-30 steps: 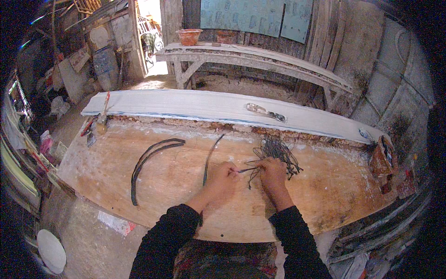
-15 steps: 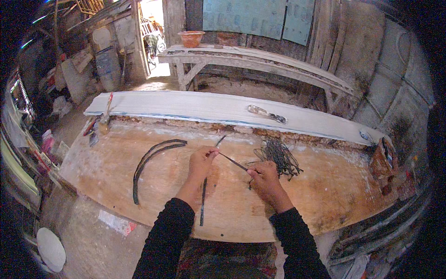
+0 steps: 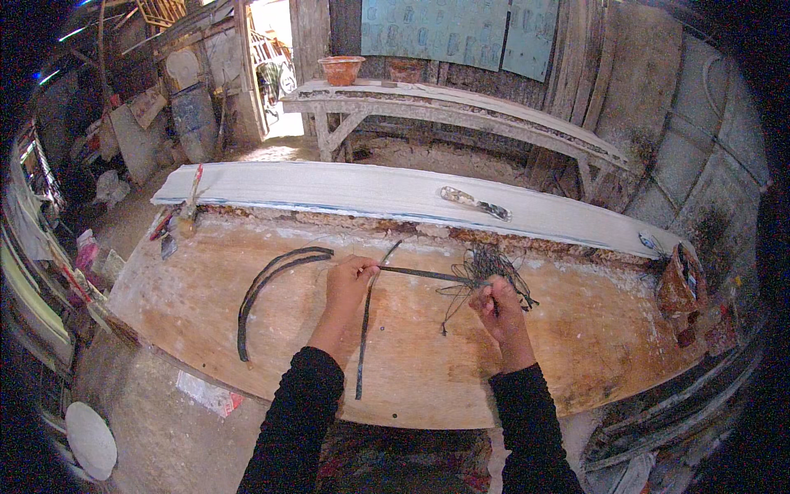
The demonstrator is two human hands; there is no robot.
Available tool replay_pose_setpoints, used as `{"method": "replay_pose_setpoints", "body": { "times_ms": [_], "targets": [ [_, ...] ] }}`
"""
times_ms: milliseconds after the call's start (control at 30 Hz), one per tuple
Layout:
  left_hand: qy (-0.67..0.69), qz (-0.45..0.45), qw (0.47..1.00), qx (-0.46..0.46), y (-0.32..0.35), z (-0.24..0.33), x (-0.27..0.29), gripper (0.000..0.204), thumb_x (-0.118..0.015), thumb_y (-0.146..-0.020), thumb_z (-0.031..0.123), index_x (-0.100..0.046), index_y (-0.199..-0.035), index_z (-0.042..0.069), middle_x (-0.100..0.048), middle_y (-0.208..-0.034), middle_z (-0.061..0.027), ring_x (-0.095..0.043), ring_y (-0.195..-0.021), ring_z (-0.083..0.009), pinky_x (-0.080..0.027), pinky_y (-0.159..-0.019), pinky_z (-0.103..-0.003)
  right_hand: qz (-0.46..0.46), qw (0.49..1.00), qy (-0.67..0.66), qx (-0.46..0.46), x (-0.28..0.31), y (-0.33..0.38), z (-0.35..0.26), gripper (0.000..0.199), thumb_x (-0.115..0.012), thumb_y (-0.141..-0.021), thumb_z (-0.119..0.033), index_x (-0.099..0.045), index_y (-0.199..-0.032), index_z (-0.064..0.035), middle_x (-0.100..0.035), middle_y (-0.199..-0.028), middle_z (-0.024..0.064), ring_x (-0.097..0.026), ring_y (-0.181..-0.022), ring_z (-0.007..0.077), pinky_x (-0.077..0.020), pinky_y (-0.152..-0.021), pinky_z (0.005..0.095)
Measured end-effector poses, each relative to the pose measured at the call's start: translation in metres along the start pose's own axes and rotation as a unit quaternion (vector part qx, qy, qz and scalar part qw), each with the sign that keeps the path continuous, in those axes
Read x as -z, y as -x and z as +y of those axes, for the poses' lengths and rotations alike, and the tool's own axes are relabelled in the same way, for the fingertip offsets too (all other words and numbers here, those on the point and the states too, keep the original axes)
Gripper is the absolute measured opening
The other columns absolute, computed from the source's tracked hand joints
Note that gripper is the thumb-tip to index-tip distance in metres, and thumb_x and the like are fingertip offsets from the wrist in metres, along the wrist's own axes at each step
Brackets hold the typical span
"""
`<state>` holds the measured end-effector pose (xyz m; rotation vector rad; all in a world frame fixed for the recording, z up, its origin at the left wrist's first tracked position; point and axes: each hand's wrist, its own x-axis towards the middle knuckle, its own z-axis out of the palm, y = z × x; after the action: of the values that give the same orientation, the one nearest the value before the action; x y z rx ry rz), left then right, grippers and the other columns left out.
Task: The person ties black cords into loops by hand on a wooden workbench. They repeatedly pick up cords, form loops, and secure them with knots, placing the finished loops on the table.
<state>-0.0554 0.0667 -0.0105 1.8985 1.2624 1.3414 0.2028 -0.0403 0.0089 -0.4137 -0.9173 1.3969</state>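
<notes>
Shifted rightward since the earlier frame, the right hand (image 3: 500, 311) curls at one end of a dark strip (image 3: 424, 273), stretched mid-frame over the tabletop (image 3: 444, 362), its other end pinched by the left hand (image 3: 352, 278). Even, gentle tension should keep it untwisted; whether the right fingertips grip it is unclear, and they partly hide a cord bundle (image 3: 490, 265).

Left hand (image 3: 354, 278) pinches dark strip (image 3: 421, 273); right hand (image 3: 502, 311) — opposite.
</notes>
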Motion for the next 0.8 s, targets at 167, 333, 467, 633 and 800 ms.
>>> {"method": "replay_pose_setpoints", "body": {
  "times_ms": [167,333,467,633,800],
  "targets": [
    [-0.042,-0.005,0.999,0.006,0.001,-0.002,-0.001,0.012,-0.064,-0.07,0.012,-0.064,-0.08,0.007,-0.059,-0.073,-0.0082,-0.056,-0.061,-0.0202,-0.043,-0.056,-0.029,0.036,0.993,-0.106,0.039,0.002,0.001,-0.007,0.015,-0.046,-0.086,-0.024,-0.053,-0.091,-0.0119,-0.053,-0.068,-0.0024,-0.047,-0.059,0.0101,-0.0386,-0.06,0.0276],
    [-0.005,-0.003,0.995,0.099,0.008,-0.005,-0.01,0.007,-0.062,-0.072,0.011,-0.064,-0.078,0.006,-0.06,-0.07,-0.0071,-0.055,-0.059,-0.0167,-0.042,-0.053,-0.028,0.083,0.989,-0.102,0.071,-0.006,0.001,-0.007,0.013,-0.049,-0.085,-0.018,-0.052,-0.096,-0.0116,-0.053,-0.078,-0.0031,-0.05,-0.066,0.0113,-0.0422,-0.065,0.03],
    [0.115,-0.124,0.971,0.169,0.011,0.023,-0.015,0.009,-0.061,-0.075,0.011,-0.062,-0.078,0.003,-0.059,-0.068,-0.0024,-0.053,-0.061,-0.0095,-0.041,-0.055,-0.023,0.169,0.982,-0.074,0.052,-0.005,-0.003,0.013,0.012,-0.054,-0.081,-0.013,-0.052,-0.093,-0.0103,-0.054,-0.081,-0.0016,-0.051,-0.07,0.0124,-0.0442,-0.066,0.0274],
    [0.302,-0.239,0.887,0.253,0.032,0.035,-0.032,0.013,-0.061,-0.076,0.012,-0.059,-0.084,0.001,-0.058,-0.073,0.0004,-0.051,-0.067,-0.0069,-0.04,-0.061,-0.02,0.152,0.983,0.028,-0.097,-0.027,-0.001,0.044,0.007,-0.056,-0.08,-0.012,-0.052,-0.084,-0.0082,-0.053,-0.077,-0.0005,-0.05,-0.068,0.0091,-0.0426,-0.059,0.0219],
    [0.362,-0.247,0.872,0.218,0.041,0.035,-0.043,0.013,-0.06,-0.076,0.008,-0.058,-0.087,0.001,-0.058,-0.076,-0.0011,-0.051,-0.069,-0.0066,-0.04,-0.062,-0.02,0.178,0.968,0.096,-0.147,-0.038,0.003,0.041,0.008,-0.06,-0.078,-0.012,-0.053,-0.08,-0.0084,-0.052,-0.068,-0.0035,-0.048,-0.058,0.0053,-0.0376,-0.049,0.0178]
  ]
}}
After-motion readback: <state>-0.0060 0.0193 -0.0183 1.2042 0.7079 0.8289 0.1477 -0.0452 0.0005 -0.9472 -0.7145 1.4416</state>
